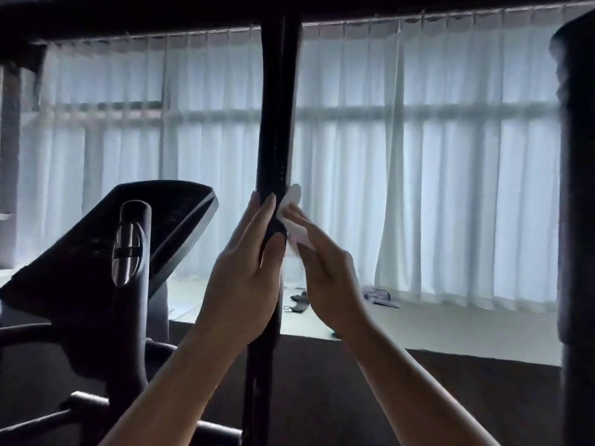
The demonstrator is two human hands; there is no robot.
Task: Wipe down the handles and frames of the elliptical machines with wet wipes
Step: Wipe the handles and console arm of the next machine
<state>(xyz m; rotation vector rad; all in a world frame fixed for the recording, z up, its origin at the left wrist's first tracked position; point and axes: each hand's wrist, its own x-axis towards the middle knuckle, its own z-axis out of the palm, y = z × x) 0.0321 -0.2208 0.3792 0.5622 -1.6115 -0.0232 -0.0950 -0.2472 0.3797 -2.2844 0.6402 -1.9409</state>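
A tall black upright handle [277, 107] of the elliptical runs down the middle of the view. My left hand [244, 272] rests against its left side, fingers straight and pointing up, thumb across the front. My right hand [325, 268] presses a white wet wipe [291, 214] against the handle's right side with straight fingers. Part of the wipe sticks up above my fingertips. At the left stands the machine's dark console [128, 233], with a short grip [130, 249] bearing a shiny metal sensor plate in front of it.
A second dark upright [576, 220] fills the right edge. Dark frame tubes [90, 410] cross at the lower left. White curtains [434, 156] cover the windows behind. Small dark items [299, 300] lie on the pale floor past the dark mat.
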